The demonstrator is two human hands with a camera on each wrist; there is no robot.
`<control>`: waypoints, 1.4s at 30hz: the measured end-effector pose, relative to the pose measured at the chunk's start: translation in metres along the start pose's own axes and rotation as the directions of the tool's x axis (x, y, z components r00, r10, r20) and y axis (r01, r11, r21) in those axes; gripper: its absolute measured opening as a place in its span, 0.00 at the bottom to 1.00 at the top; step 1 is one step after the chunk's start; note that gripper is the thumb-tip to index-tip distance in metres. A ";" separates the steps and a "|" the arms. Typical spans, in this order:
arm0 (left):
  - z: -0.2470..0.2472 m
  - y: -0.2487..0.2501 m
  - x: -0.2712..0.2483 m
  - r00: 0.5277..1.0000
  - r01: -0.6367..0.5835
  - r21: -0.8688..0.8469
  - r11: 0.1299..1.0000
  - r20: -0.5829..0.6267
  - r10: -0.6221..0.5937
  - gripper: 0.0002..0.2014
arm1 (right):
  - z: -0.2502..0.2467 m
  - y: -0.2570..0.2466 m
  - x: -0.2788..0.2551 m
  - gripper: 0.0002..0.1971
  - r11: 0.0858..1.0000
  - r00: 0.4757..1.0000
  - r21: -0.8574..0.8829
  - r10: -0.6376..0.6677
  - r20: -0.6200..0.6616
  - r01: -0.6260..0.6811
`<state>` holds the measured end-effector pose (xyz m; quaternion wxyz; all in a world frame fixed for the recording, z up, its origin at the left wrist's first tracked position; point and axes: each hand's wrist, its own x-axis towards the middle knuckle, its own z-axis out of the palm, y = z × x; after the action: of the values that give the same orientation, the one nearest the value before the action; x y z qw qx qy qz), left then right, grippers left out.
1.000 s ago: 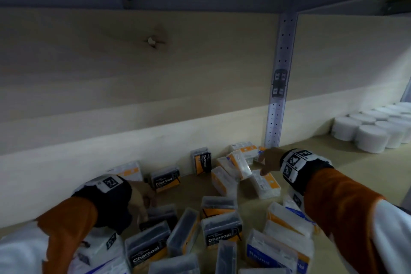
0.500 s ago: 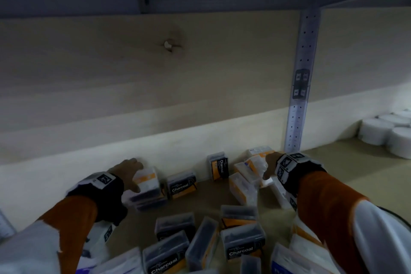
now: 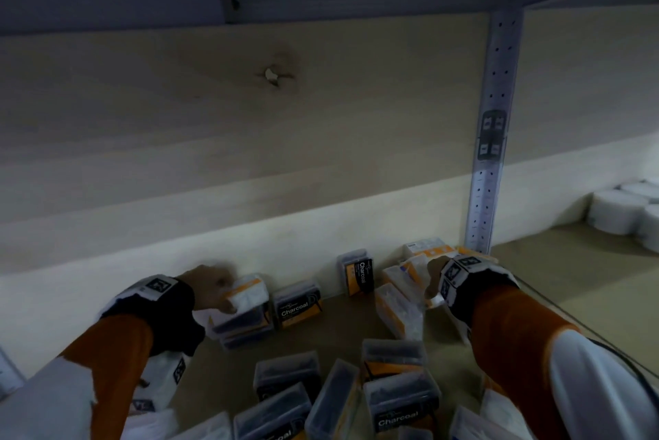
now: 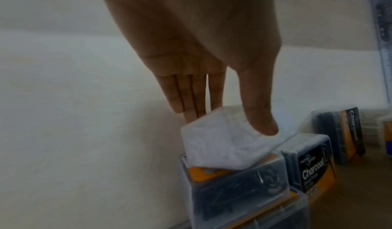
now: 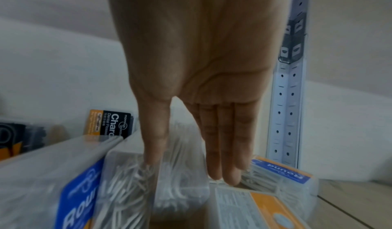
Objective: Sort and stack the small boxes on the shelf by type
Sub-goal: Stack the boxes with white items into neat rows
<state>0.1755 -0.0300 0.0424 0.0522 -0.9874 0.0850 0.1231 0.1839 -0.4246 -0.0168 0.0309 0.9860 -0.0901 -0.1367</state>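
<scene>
My left hand (image 3: 217, 291) (image 4: 227, 123) pinches a white-and-orange box (image 3: 248, 291) (image 4: 218, 145) between thumb and straight fingers. That box lies tilted on a stack of dark Charcoal boxes (image 3: 242, 327) (image 4: 233, 187) against the back wall. Another Charcoal box (image 3: 297, 304) (image 4: 311, 164) lies right of the stack, and one stands upright (image 3: 356, 272) (image 5: 114, 123). My right hand (image 3: 429, 282) (image 5: 188, 169) straddles a clear box of white picks (image 3: 410, 273) (image 5: 180, 174), thumb on one side, fingers on the other. Round-label boxes (image 5: 282, 170) lie around it.
Several loose Charcoal boxes (image 3: 392, 393) crowd the shelf front. A perforated metal upright (image 3: 488, 154) stands behind my right hand. White rolls (image 3: 620, 214) sit in the bay to the right. The wooden back panel (image 3: 249, 154) closes the shelf.
My left hand has left the front boxes and gone to the back wall, where it now holds the white box on the Charcoal stack. My right hand has stayed among the white boxes.
</scene>
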 end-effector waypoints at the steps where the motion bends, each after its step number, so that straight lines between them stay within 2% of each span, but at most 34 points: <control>1: -0.002 0.000 -0.001 1.000 -0.006 -0.039 0.999 0.026 0.007 0.18 | 0.000 -0.001 0.001 0.35 1.000 1.000 -0.010 0.004 0.005 -0.004; 3: -0.003 0.000 -0.001 0.998 -0.011 -0.122 0.993 0.058 0.019 0.13 | -0.001 -0.001 0.002 0.32 1.000 1.000 -0.004 0.001 0.004 -0.001; 7: -0.001 -0.005 0.002 0.999 -0.021 -0.277 0.961 0.029 0.030 0.20 | 0.001 0.000 0.005 0.28 1.000 1.000 0.021 0.002 -0.021 -0.001; 9: 0.004 -0.007 0.007 1.000 -0.027 -0.419 0.907 -0.010 0.025 0.21 | 0.000 0.000 0.005 0.30 1.000 0.999 0.010 -0.007 -0.049 0.007; 12: 0.012 -0.009 0.014 1.000 0.002 -0.610 0.792 -0.009 -0.010 0.21 | -0.001 0.000 0.002 0.29 0.999 1.000 -0.027 -0.025 -0.014 0.025; 16: 0.017 -0.013 0.016 0.999 0.003 -0.645 0.765 -0.035 -0.033 0.20 | 0.001 0.000 -0.001 0.30 0.999 0.999 0.047 0.010 -0.039 -0.008; 18: 0.016 -0.011 0.015 0.997 0.001 -0.623 0.782 -0.061 -0.050 0.21 | 0.001 -0.001 -0.004 0.27 0.994 0.999 0.101 0.038 -0.028 -0.035; 21: 0.012 -0.008 0.010 0.987 -0.078 -0.555 0.828 -0.163 -0.015 0.22 | 0.000 -0.003 -0.002 0.23 0.988 0.999 0.153 -0.003 -0.033 0.008; 25: 0.010 -0.002 0.008 0.952 -0.181 -0.454 0.873 -0.305 0.039 0.18 | -0.001 -0.003 -0.003 0.26 0.987 0.999 0.161 -0.011 -0.051 0.019; 29: 0.007 0.000 0.005 0.959 -0.128 -0.273 0.953 -0.278 0.049 0.18 | -0.001 -0.004 -0.007 0.25 0.994 0.995 0.106 -0.025 -0.098 0.035; 31: 0.006 0.001 0.004 0.965 -0.102 -0.209 0.972 -0.259 0.045 0.19 | -0.005 -0.004 -0.009 0.26 0.989 0.994 0.144 -0.013 -0.112 0.029; 34: 0.005 0.005 0.003 0.971 -0.053 -0.160 0.986 -0.237 0.014 0.21 | -0.008 0.003 -0.007 0.29 0.982 0.996 0.186 0.018 -0.083 -0.003; 37: 0.002 0.008 0.003 0.980 0.002 -0.157 0.988 -0.194 -0.033 0.27 | -0.008 0.013 -0.007 0.31 0.979 0.991 0.198 0.065 -0.114 -0.041; 39: -0.002 0.011 0.001 0.984 0.023 -0.138 0.990 -0.170 -0.047 0.27 | -0.012 0.016 -0.014 0.34 0.978 0.990 0.201 0.088 -0.114 -0.064; 42: -0.004 0.015 0.000 0.983 0.073 -0.107 0.992 -0.159 -0.089 0.28 | -0.023 0.018 -0.026 0.29 0.982 0.992 0.175 0.090 -0.087 -0.073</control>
<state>0.1732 -0.0455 0.0449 0.0003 -0.9982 0.0423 0.0436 0.1628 -0.4366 0.0138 -0.0444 0.9858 -0.1404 -0.0804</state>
